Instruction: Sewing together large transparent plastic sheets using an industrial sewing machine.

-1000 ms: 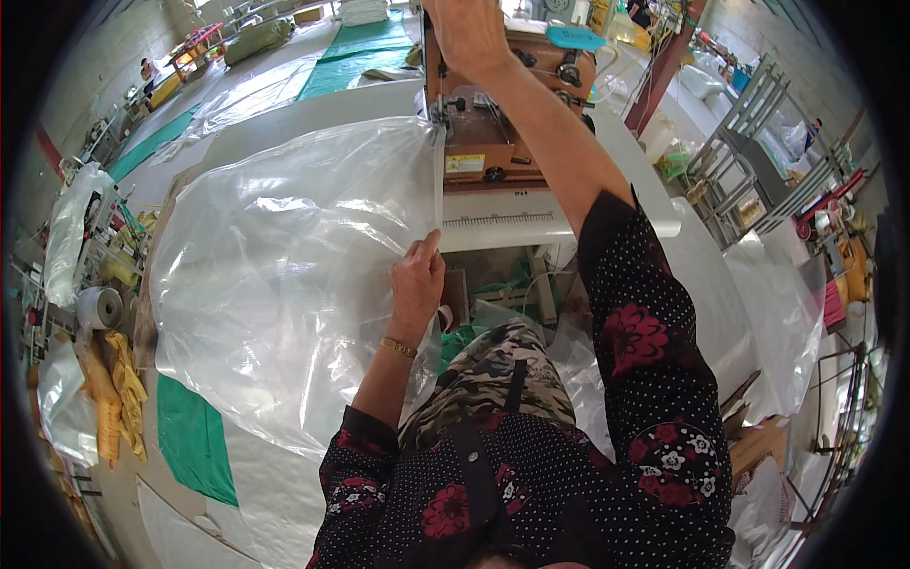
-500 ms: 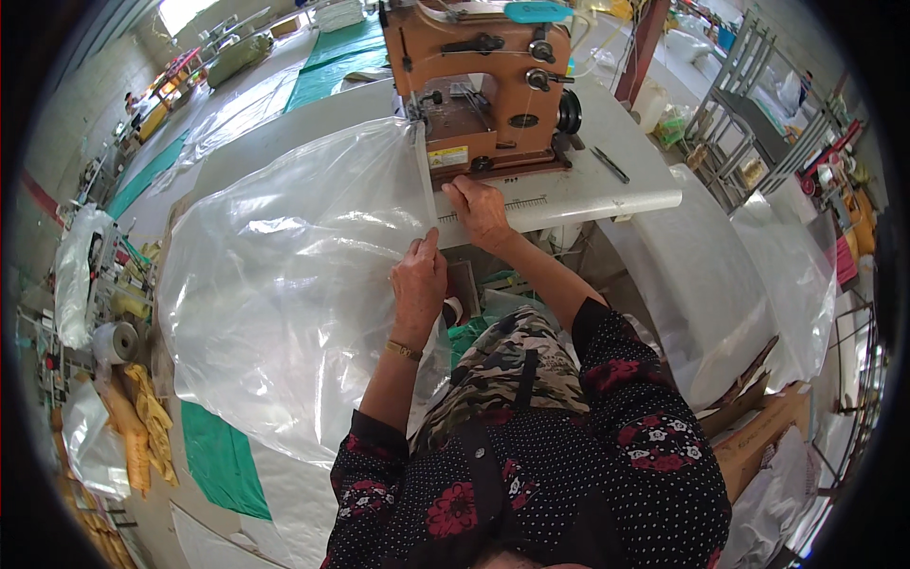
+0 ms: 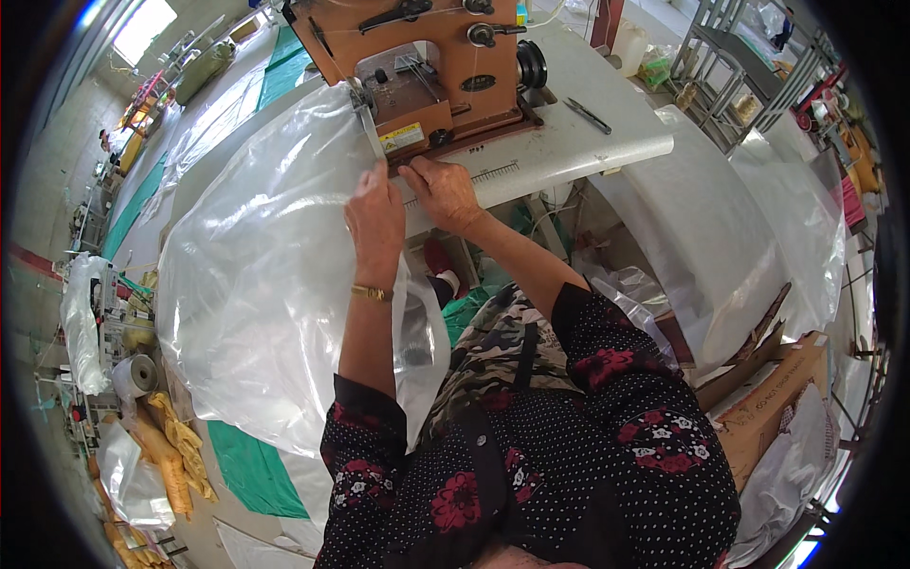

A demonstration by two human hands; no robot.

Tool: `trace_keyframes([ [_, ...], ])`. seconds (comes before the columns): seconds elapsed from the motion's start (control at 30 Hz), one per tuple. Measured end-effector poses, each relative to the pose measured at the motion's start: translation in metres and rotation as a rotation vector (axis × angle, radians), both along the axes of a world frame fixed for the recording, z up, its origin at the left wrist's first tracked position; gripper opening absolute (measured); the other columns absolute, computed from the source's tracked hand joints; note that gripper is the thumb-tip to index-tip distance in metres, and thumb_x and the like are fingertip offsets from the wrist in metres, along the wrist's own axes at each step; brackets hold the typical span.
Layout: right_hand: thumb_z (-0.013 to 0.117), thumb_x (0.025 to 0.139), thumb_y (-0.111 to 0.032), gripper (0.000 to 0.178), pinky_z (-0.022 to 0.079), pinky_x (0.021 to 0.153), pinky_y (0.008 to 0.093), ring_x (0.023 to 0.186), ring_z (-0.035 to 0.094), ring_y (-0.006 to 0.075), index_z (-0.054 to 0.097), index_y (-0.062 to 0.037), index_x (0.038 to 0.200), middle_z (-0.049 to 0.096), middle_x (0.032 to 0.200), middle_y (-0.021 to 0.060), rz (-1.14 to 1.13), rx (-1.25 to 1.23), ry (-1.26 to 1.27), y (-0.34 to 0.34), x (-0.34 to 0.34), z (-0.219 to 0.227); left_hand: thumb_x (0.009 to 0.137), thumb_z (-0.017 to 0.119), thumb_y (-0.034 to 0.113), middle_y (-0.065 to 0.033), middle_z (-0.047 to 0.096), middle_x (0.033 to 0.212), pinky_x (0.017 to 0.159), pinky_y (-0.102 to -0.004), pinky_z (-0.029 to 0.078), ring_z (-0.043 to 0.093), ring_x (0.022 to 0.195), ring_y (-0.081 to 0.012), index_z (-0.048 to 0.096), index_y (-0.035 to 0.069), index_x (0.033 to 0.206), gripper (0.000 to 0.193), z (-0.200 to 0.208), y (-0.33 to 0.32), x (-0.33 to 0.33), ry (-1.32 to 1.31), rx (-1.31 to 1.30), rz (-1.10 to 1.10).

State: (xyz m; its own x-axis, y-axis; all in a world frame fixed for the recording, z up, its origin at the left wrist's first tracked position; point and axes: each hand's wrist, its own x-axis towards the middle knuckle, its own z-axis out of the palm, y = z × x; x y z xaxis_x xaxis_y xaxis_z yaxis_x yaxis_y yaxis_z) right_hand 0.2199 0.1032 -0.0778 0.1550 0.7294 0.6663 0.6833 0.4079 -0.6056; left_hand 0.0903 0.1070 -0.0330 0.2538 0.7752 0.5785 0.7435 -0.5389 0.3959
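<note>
**Bag edge at the needle, seam not yet run**

Upper centre of the frame, both hands pinch the clear bag [image 3: 256,275] edge: left hand [image 3: 376,220] and right hand [image 3: 442,192] press it beside the sewing machine [image 3: 427,76] foot on the white surface [image 3: 588,142]. Stitching seems barely begun; most of the bag hangs loose.

Bright window [image 3: 142,28], grey concrete floor [image 3: 52,180], metal racks [image 3: 730,57], cardboard box [image 3: 773,408]

A small yellow-and-white label [image 3: 402,139] sits on the orange sewing machine's [image 3: 445,71] front, far centre. A brown cardboard box [image 3: 770,403] lies near right, with a white jug [image 3: 628,47] far right.
</note>
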Motion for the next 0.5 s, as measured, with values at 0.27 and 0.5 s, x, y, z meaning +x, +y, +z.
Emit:
trace_keyframes([
  [0.27,0.058,0.095,-0.028,0.029,0.048,0.056,0.0488,0.065,0.062,0.04,0.055,-0.005,0.078,0.062,0.068,0.0188,-0.029,0.042,-0.031,0.005,0.0,-0.003,0.088,0.057,0.008,-0.0197,0.065,0.093,0.07,-0.0473,0.051,0.065,0.082,-0.0386,0.061,0.002,0.12,0.033,0.011,0.039,0.001,0.048,0.204,-0.021],
  [0.5,0.061,0.093,-0.03,0.028,0.051,0.06,0.0406,0.066,0.066,0.033,0.063,-0.0049,0.081,0.066,0.07,0.0145,0.239,-0.102,0.149,-0.004,0.007,-0.004,0.087,0.066,0.018,-0.019,0.056,0.125,0.083,-0.0424,0.05,0.062,0.094,-0.0324,0.054,0.002,0.13,0.047,-0.022,-0.054,-0.035,-0.196,0.046,-0.061],
])
